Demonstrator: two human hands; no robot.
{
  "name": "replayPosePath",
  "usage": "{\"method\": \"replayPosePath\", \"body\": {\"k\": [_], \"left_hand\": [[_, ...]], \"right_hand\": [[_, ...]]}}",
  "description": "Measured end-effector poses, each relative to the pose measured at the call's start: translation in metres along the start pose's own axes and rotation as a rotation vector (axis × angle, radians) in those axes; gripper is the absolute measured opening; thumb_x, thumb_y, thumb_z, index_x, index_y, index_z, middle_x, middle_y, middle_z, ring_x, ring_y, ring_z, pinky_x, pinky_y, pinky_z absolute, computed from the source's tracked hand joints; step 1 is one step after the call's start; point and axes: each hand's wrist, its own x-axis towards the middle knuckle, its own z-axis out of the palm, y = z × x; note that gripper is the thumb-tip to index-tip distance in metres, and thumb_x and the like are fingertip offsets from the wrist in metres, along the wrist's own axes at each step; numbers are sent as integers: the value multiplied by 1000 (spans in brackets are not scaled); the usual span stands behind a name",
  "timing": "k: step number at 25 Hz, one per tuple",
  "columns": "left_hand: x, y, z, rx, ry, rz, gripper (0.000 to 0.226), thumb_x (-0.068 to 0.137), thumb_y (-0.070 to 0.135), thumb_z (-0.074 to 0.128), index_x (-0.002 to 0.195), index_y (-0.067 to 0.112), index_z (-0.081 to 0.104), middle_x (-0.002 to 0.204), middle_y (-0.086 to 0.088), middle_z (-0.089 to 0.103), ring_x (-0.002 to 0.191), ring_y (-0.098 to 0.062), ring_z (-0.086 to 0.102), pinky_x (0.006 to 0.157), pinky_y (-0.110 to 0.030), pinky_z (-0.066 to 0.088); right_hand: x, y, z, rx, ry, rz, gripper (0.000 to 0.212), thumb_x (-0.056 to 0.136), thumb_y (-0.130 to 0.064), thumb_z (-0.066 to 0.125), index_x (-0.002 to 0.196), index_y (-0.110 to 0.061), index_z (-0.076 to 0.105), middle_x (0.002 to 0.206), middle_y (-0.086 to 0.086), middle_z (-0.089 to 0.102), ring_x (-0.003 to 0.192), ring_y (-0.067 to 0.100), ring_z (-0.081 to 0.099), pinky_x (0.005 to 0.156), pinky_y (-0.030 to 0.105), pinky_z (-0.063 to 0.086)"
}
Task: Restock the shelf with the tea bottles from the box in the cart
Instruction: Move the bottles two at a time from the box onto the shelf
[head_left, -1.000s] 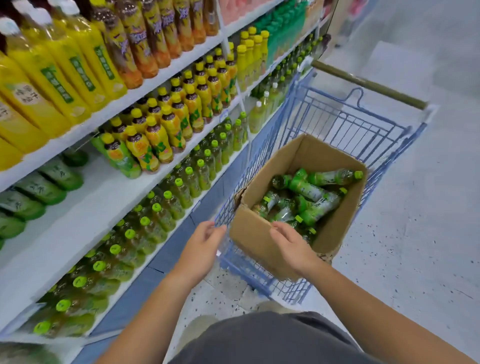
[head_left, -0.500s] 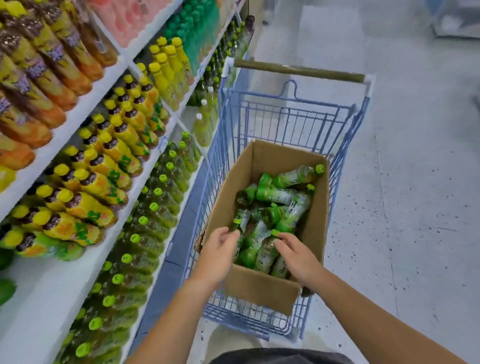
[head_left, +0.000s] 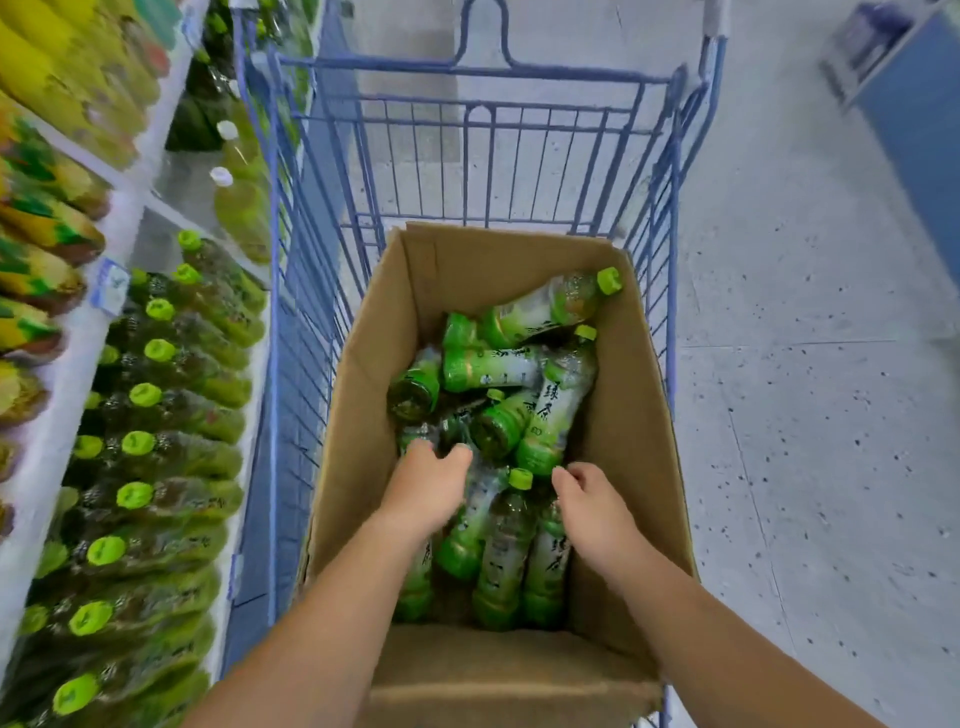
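A cardboard box sits in the blue wire cart. Inside lie several green tea bottles with light green caps, piled loosely at different angles. Both of my hands reach down into the box. My left hand hovers over the bottles at the left side of the pile, its fingers loosely curled and slightly blurred, gripping nothing that I can see. My right hand is beside a green-capped bottle, with bent fingertips at the base of another bottle. Matching shelved tea bottles fill the lower shelf on the left.
The white shelf edge runs along the left, with yellow-labelled bottles above it. The cart stands close against the shelving. Speckled grey floor lies to the right, with a blue fixture at the far right.
My view has swung from the shelf to straight over the cart. Both hands have moved from the box's near edge down into it, onto the pile of bottles.
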Motion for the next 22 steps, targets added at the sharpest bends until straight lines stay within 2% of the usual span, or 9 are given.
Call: {"method": "replayPosePath", "body": {"k": [2,5,7,9,11,13,16,19,22], "left_hand": [[33,9,-1,76,87,38,68,98,43,48,153,6,34,147,-11,48,114,-27,53,90,-35,42],[72,21,-2,303,156,132,57,97,39,51,145,7,43,144,-15,48,128,-34,50,100,-39,42],[91,30,0,426,212,253,49,96,35,53,137,9,50,138,-14,50,126,-35,49,101,-42,43],[108,39,2,602,266,421,44,94,30,56,133,9,53,133,-12,50,124,-35,49,101,-45,45],[129,52,7,806,247,553,46,92,28,61,133,9,51,131,-13,49,123,-35,47,101,-47,45],[155,66,15,1023,186,613,53,90,32,66,134,9,47,132,-13,47,126,-35,45,101,-46,44],[182,75,27,1106,134,668,48,87,37,73,117,10,48,125,-12,51,122,-32,48,95,-42,45],[189,75,35,1088,202,672,46,81,32,78,97,14,38,109,-11,55,110,-32,55,79,-38,41],[186,81,40,1194,185,677,53,78,34,79,96,13,33,97,-9,52,105,-35,55,76,-39,38]], "right_hand": [[33,-1,7,41,37,32,55,105,-43,38,152,-15,37,128,7,61,114,25,59,88,35,44],[72,-1,17,52,92,48,59,102,-46,40,152,-15,36,128,6,58,114,27,58,92,38,47],[92,-1,22,21,147,53,55,103,-44,42,148,-13,38,131,8,57,115,31,58,95,40,47],[105,-3,27,20,188,65,45,102,-41,46,136,-13,44,129,10,57,111,32,58,92,40,47],[115,-4,31,63,199,81,37,100,-40,50,124,-12,47,123,11,59,105,33,59,87,39,47],[123,-5,34,122,207,91,38,99,-38,54,122,-10,47,121,11,61,105,33,60,85,37,46],[130,-6,34,203,215,93,42,96,-39,61,122,-10,48,120,9,62,104,32,61,86,35,46],[136,-4,34,261,212,90,47,91,-40,69,119,-9,49,118,8,64,107,32,62,92,38,50],[141,-3,35,312,205,82,49,90,-37,72,121,-7,49,120,10,65,108,32,63,93,39,51]]}}
